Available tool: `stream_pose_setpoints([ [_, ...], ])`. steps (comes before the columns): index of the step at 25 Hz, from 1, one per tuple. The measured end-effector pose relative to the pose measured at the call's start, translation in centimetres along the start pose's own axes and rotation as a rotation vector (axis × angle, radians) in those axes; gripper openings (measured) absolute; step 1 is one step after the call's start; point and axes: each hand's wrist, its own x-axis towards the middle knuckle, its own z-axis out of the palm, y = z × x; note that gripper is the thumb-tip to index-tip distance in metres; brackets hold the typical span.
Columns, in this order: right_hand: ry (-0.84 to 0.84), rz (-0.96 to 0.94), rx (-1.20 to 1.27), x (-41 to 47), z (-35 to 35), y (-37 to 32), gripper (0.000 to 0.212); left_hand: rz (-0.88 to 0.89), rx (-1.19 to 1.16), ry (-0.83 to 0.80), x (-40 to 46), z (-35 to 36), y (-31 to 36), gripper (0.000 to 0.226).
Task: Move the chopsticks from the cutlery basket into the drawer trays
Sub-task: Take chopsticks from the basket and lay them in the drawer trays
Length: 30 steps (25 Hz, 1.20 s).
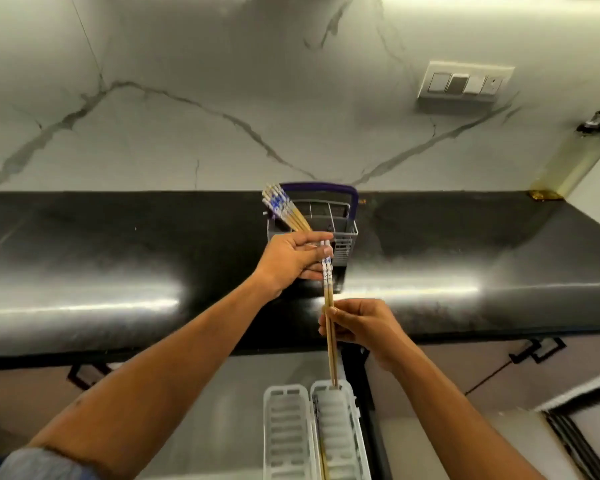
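1. The left hand is raised over the black counter, just in front of the cutlery basket, its fingers curled round a bundle of chopsticks.
2. That bundle fans up and to the left from the hand, its blue-and-white patterned ends level with the basket's purple handle.
3. A separate pair of chopsticks runs almost straight down from the left hand's fingertips, patterned end uppermost.
4. The right hand pinches this pair about midway along its plain wooden length, near the front edge of the counter.
5. The pair's lower tips reach the far end of the right-hand drawer tray, though it is unclear whether they touch it.
6. A second white tray lies just beside it on the left, both in the open drawer below the counter.
7. More chopsticks already lie along the left side of the right-hand tray.
8. The basket stands at the back edge of the counter, against the marble wall.
9. A switch plate is mounted on the wall to the upper right.
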Motion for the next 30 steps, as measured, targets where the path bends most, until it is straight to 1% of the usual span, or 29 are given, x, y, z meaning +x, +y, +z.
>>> stream_pose_setpoints([
  [5, 0.031, 0.168, -0.025, -2.4, 0.1, 8.4, 0.015, -0.169, -0.040, -0.016, -2.3, 1.2, -9.1, 0.030],
  [9, 0.104, 0.299, 0.000, -4.2, 1.3, 15.3, 0.015, -0.244, 0.033, 0.021, -4.2, 1.3, -15.4, 0.040],
  [11, 0.178, 0.341, -0.088, -5.1, 2.5, 19.1, 0.018, -0.296, 0.001, 0.091, -5.4, 0.7, -17.7, 0.040],
  [13, 0.255, 0.385, -0.256, -5.5, 3.6, 21.4, 0.022, -0.361, -0.080, 0.162, -6.7, -0.2, -19.2, 0.035],
  [15, 0.328, 0.433, -0.412, -5.4, 4.4, 22.6, 0.030, -0.439, -0.106, 0.201, -7.9, -1.0, -20.5, 0.029],
  [17, 0.325, 0.475, -0.535, -4.9, 5.0, 23.1, 0.035, -0.478, -0.107, 0.235, -8.7, -1.6, -21.2, 0.024],
  [19, 0.288, 0.546, -0.690, -4.5, 5.6, 23.4, 0.026, -0.495, -0.102, 0.260, -9.0, -2.0, -21.5, 0.022],
  [21, 0.276, 0.576, -0.781, -4.2, 5.8, 23.6, 0.022, -0.496, -0.103, 0.274, -9.1, -2.3, -21.4, 0.021],
  [30, 0.278, 0.603, -0.792, -3.7, 6.4, 24.4, 0.016, -0.488, -0.091, 0.307, -9.1, -3.4, -21.2, 0.024],
])
